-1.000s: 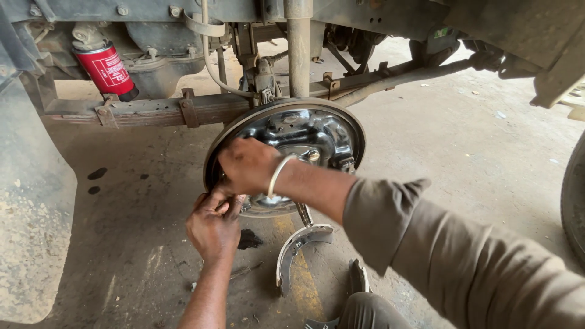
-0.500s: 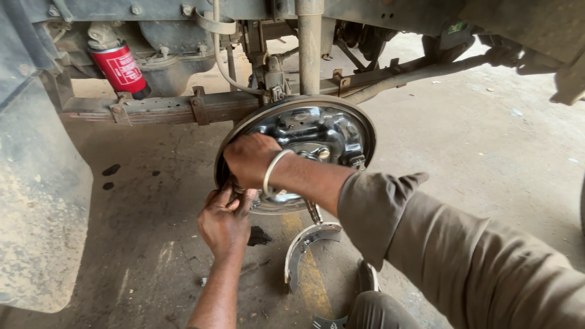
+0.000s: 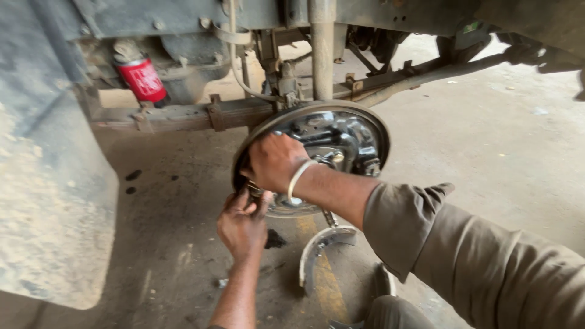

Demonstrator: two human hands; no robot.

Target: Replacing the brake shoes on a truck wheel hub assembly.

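Head view: right hand (image 3: 274, 161) lies flat on the left rim of the brake plate (image 3: 365, 131), grip wide. Left hand (image 3: 242, 222) sits just below at the plate's lower edge, fingers curled; contents hidden. Brake shoe (image 3: 317, 250) lies on floor (image 3: 487, 158) beneath.

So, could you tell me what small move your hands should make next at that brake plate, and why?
Probably keep the right hand pressed on the brake backing plate while the left hand works at its lower edge, since both hands meet there and a loose brake shoe lies below.
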